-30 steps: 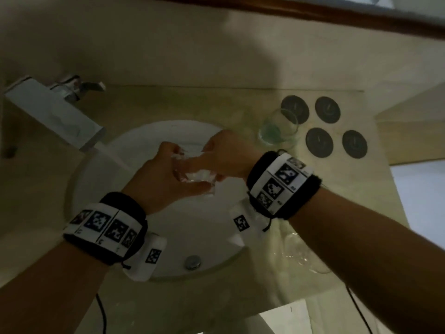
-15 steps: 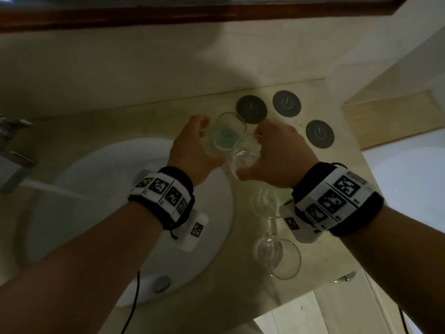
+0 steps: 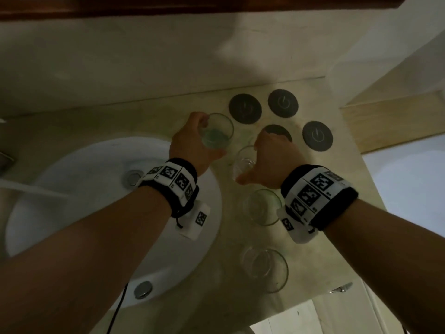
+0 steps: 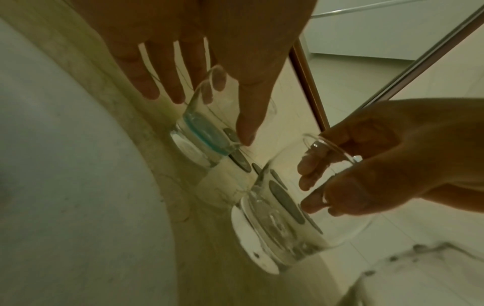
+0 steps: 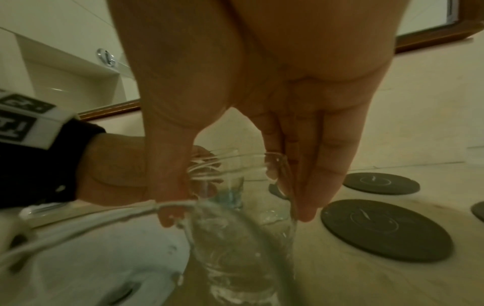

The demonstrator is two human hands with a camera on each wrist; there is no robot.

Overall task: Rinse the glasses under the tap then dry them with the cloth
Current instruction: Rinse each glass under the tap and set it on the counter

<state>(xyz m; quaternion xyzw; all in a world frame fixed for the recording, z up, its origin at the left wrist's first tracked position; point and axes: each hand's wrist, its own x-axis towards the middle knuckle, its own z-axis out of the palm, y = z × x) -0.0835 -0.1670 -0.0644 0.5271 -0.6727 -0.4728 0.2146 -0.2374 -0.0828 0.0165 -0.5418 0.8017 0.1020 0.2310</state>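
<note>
Left hand [image 3: 190, 145] straddles upright tinted glass [image 3: 218, 131], thumb opposite fingers, grip unclear; right hand [image 3: 274, 160] grips clear glass [image 3: 242, 160] just near-right.

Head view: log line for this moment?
left hand grips green-tinted glass | right hand grips clear glass at rim | two more glasses on counter | water running into sink | cloth not in view

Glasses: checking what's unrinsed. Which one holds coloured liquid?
The rearmost glass, in the left hand: teal liquid at its bottom. The glass in the right hand and two nearer glasses look clear.
</note>
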